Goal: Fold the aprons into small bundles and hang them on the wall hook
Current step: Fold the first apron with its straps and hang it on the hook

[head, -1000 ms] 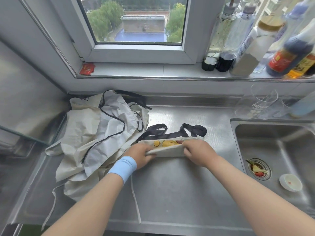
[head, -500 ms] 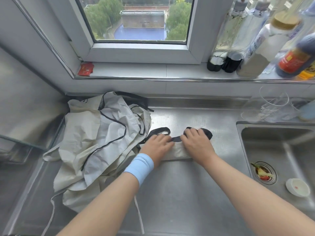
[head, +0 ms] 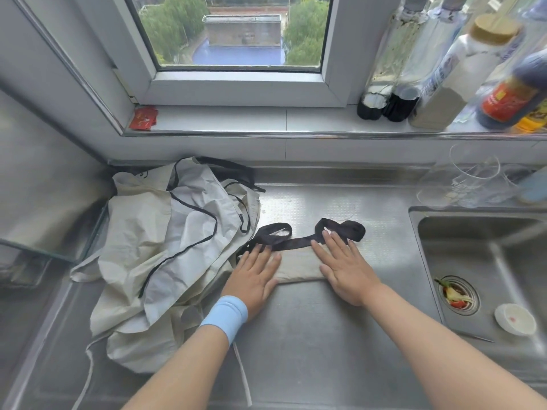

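On my feed both hands lie flat, fingers straight and together, pressing down on a folded apron bundle [head: 299,266] in the middle of the steel counter [head: 310,344]. My left hand [head: 256,276], with a light blue wristband [head: 225,316] on the wrist, covers the bundle's left end. My right hand [head: 343,267] covers its right end, and neither hand grips anything. The bundle is a narrow beige strip lying crosswise between them. Its black straps [head: 284,242] trail loose on the counter just behind it, looped at both ends, and the right fingertips [head: 333,236] touch the right loop.

Just left of the bundle a heap of unfolded pale aprons [head: 165,247] with dark piping lies crumpled against the back wall, its thin ties hanging toward the counter's front edge. To the right is the sink [head: 503,255], with food scraps in the drain strainer [head: 457,295] and a small white dish [head: 515,318] beside it. Sauce bottles [head: 444,84] stand on the windowsill [head: 266,119], and a red packet [head: 143,118] lies at its left end.
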### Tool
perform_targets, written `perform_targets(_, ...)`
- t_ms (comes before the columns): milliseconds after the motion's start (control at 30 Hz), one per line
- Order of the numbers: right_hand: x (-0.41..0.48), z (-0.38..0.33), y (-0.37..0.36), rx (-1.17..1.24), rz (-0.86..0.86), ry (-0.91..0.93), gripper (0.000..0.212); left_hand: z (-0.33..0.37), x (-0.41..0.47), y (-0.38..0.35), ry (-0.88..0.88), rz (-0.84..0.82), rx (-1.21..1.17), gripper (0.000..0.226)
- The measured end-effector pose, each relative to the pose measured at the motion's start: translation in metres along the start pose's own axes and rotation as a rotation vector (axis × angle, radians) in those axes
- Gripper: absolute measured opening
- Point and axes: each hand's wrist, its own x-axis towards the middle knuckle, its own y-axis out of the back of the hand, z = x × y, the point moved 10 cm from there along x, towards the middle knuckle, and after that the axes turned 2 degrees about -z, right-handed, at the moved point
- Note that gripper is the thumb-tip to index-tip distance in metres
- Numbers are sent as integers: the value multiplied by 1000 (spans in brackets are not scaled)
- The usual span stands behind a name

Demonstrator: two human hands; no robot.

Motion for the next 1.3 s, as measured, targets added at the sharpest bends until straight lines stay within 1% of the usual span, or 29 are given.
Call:
perform_targets(67,-1,-1,2,-2,-16,1,69,-1,-5,-3,26,-38,-17,56)
perform_targets(133,0,-2,5,-77,-9,-1,69,2,-7,1,36,-41,5,56)
perform_targets(167,1,-4,10,-137,22,-2,67,4,-7,6,41,-38,16,56)
perform_targets(233,0,-13,27,-244,119,20,55,12,-7,19,49,-5,46,55)
perform_targets(267,-1,-20,36,-262,158,45,51,17,-5,23,40,4,74,54)
perform_targets(300,-3,-28,46,-267,203,77,51,21,-3,25,38,-14,106,52)
perform_targets(367,-11,-46,59,-272,285,167,48,24,-1,32,74,-21,154,45)
perform_targets(400,-12,-53,58,-246,293,212,40,23,0,37,95,-6,157,42)
perform_targets(467,-11,-56,49,-148,216,221,15,22,0,38,97,-21,77,44)
perform_targets(533,-9,-50,36,-130,131,183,31,21,1,38,74,-34,-9,49)
perform_targets(567,-9,-48,33,-145,113,166,34,21,1,39,67,-40,-33,50)
perform_targets(700,-8,-48,35,-236,127,154,24,10,1,38,79,-72,-120,52)
perform_targets(767,-6,-48,36,-300,145,137,19,2,1,36,95,-55,-144,47)
perform_targets(800,-4,-47,39,-296,177,127,21,-3,1,36,107,-36,-156,43)
perform_targets(867,1,-45,49,-278,169,71,28,-14,0,36,138,-6,-209,36)
perform_targets(933,5,-44,59,-300,184,23,25,-23,2,37,170,-3,-261,33)
perform_targets(967,7,-42,58,-320,146,5,24,-25,4,38,185,-11,-281,31)
perform_targets(1000,10,-40,54,-325,120,2,28,-29,7,40,208,-12,-319,28)
perform_targets(1067,13,-30,53,-317,86,-49,46,-34,10,43,249,-7,-385,21)
perform_targets(1100,15,-21,47,-299,47,-93,52,-35,12,44,249,-2,-383,19)
perform_targets(1167,21,-9,43,-287,133,-130,52,-36,15,40,228,10,-368,15)
perform_targets(1233,24,-7,35,-264,87,-126,45,-36,16,39,244,4,-368,10)
perform_targets(1267,27,-6,37,-258,106,-127,41,-35,20,40,251,-3,-336,12)
perform_targets(1300,29,-7,40,-258,149,-120,38,-31,26,43,240,2,-262,19)
